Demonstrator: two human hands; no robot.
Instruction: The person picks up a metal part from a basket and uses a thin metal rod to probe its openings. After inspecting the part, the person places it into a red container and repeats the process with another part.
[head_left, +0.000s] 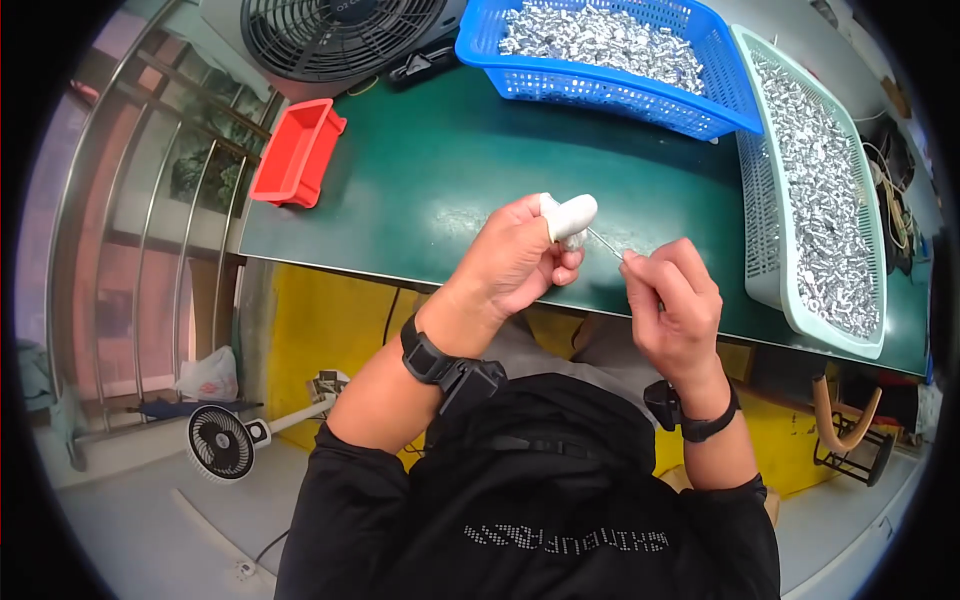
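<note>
Above the table's near edge, my left hand [520,250] is closed in a pinch, with white finger covers [573,216] on its thumb and a fingertip. Whatever lies between those fingertips is mostly hidden. My right hand [677,305], to the right and slightly lower, pinches a thin metal rod [605,242] between thumb and forefinger. The rod slants up and left, its far end meeting the covered fingertips of my left hand. Black straps with small dark devices circle both wrists.
On the green table [420,200] stand a blue basket [600,88] and a pale green basket [765,210], both full of small silvery metal parts. A red bin [300,155] sits at the left, near a black fan [345,30]. Below left is a small white fan [222,443].
</note>
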